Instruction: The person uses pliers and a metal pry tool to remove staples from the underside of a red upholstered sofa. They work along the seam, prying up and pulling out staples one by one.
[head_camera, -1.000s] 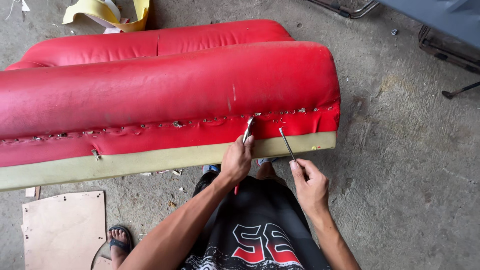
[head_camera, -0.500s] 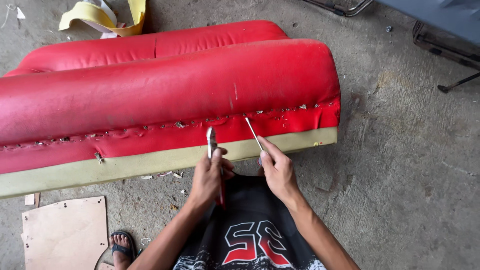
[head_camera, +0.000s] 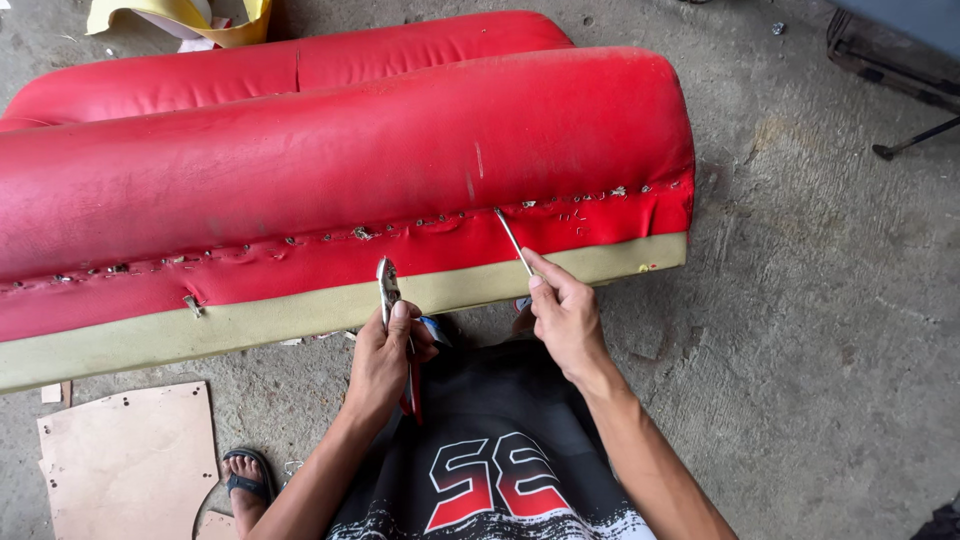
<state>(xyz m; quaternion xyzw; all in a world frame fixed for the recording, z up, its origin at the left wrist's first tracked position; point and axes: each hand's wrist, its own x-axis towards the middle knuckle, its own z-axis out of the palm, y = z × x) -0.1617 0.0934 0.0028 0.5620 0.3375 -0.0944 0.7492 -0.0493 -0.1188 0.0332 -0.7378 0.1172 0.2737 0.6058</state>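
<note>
A long red vinyl-covered sofa cushion (head_camera: 340, 170) lay across the grey concrete floor (head_camera: 800, 300), a row of metal staples (head_camera: 420, 225) along its near seam. Before it, the left hand (head_camera: 385, 360) held red-handled steel pliers (head_camera: 388, 290) upright, left of the right hand (head_camera: 565, 315), whose thin metal pick (head_camera: 512, 240) touched the seam (near 1 staple). A flat tan hardboard panel (head_camera: 125, 460) lay at the near left.

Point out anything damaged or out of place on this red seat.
The red vinyl cover is ragged along its stapled edge: bent staples stick out and the vinyl puckers. One loose staple hangs lower left, over the bare foam strip.
</note>
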